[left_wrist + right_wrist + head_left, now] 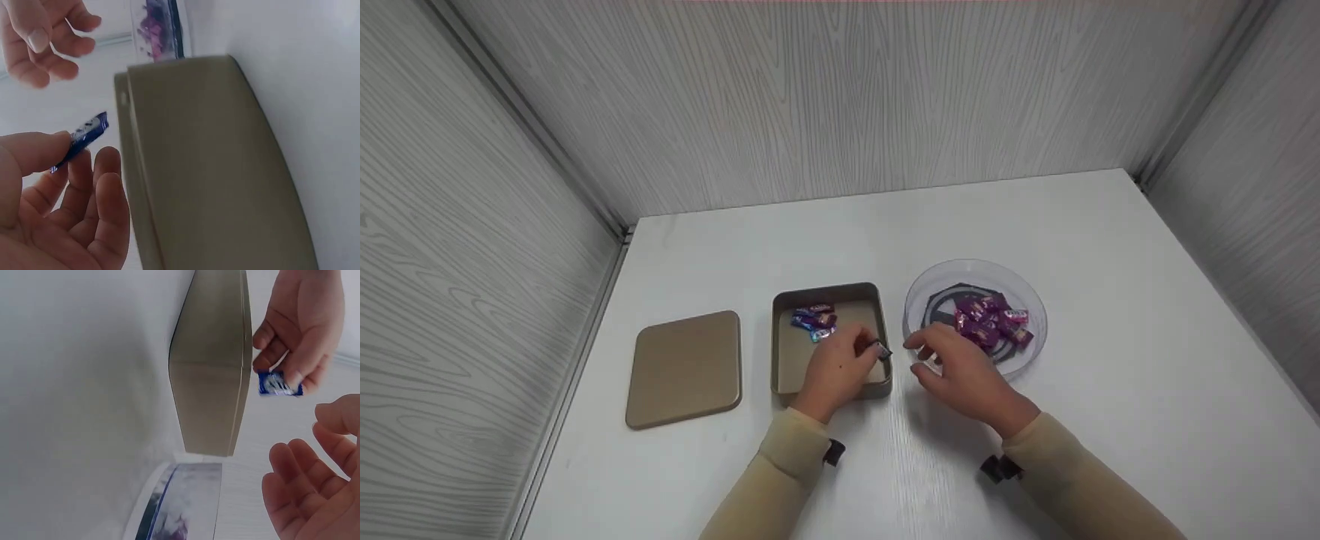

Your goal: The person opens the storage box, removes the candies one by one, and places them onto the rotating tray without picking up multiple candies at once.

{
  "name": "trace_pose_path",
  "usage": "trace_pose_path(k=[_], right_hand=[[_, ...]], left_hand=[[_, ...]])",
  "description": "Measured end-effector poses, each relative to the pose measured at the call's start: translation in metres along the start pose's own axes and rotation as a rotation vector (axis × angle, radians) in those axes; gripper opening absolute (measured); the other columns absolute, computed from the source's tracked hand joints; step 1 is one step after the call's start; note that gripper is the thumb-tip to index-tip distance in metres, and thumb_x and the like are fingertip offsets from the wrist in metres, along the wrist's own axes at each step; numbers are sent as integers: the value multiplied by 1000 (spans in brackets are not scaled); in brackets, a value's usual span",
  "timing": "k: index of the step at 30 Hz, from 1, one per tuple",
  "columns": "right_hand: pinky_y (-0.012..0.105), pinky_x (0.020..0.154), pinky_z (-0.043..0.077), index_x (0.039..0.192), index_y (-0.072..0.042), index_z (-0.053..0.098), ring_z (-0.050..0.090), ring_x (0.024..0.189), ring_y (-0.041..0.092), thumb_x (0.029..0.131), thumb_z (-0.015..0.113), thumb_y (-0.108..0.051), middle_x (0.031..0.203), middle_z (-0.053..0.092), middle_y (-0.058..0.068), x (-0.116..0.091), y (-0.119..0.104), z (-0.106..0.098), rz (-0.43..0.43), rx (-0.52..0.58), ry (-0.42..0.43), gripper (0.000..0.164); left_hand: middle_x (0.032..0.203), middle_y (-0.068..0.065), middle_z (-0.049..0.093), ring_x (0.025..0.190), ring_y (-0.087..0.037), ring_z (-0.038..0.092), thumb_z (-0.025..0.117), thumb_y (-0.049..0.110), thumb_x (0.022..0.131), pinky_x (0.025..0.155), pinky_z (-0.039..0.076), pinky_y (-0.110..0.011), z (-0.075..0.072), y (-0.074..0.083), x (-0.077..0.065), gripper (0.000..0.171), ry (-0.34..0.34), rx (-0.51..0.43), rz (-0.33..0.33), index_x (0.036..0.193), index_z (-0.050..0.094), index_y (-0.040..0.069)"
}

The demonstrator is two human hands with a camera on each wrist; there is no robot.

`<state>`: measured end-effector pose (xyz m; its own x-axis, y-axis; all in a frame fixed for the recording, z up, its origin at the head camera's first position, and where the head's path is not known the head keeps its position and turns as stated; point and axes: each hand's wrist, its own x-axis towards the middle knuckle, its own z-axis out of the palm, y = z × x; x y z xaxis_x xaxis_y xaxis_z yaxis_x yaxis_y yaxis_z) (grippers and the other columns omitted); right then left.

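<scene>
Candy (84, 138) in blue wrapper near tin's right rim, tan lid (684, 370) far left, open tin (794, 367) with small candies (821, 319) inside, left hand (837, 367) pinching the blue candy, right hand (966, 375) thumb and fingers apart beside clear bowl (1033, 296), purple candies (982, 319) inside.

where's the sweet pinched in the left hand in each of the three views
Head: sweet just right of centre, below mid-height, in the left hand.
Left wrist: sweet on the left side, about mid-height.
Right wrist: sweet right of centre, slightly above mid-height.
Shared landmark: open tin, in all three.
</scene>
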<state>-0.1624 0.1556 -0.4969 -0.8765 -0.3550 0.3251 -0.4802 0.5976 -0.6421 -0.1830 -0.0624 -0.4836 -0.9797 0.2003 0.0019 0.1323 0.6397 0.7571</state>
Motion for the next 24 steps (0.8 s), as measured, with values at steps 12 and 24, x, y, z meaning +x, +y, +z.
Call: trace_pose_path(k=[12, 24], right_hand=[[35, 78, 55, 112, -22, 65, 59, 92, 8, 89, 75, -8, 105, 59, -9, -5, -8, 12, -63, -33, 11, 29], [29, 78, 53, 104, -18, 69, 59, 89, 5, 86, 76, -8, 98, 65, -9, -4, -3, 8, -130, -187, 44, 22]], left_hand=[[89, 7, 63, 81, -12, 58, 68, 18, 95, 69, 49, -31, 13, 12, -11, 6, -37, -120, 47, 94, 62, 20], [94, 9, 67, 86, -10, 62, 67, 19, 95, 76, 51, -32, 18, 16, -11, 12, -88, -136, 100, 107, 64, 21]])
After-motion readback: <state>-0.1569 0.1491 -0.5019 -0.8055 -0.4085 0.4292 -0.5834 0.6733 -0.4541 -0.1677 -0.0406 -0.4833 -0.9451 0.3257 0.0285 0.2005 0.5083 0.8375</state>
